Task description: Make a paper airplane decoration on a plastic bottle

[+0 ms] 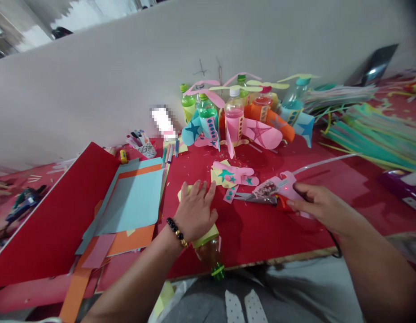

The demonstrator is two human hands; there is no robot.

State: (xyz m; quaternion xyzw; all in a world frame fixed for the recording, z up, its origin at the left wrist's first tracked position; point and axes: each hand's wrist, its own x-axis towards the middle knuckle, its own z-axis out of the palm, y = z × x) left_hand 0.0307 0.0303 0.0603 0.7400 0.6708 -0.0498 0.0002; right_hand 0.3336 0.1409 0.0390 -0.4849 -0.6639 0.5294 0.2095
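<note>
My left hand [196, 208] lies with spread fingers on top of a clear plastic bottle [208, 251] on its side near the table's front edge. Yellow paper wraps the bottle, and its green cap points toward me. My right hand [317, 202] is closed around the handle of a pink glue gun [288, 184], with a clear glue stick rising from its back. The gun's nozzle end points left, over scissors [258, 198] with red-orange handles. Just beyond lie pink paper cutouts [234, 172] with teal stars, partly on a yellow piece.
Several decorated bottles with paper wings and propellers [234, 114] stand by the wall. Stacked coloured sheets [137, 197] and an upright red board [56, 220] are at left. A pen cup [147, 148] and markers [169, 153] sit behind; green strips [372, 134] lie right.
</note>
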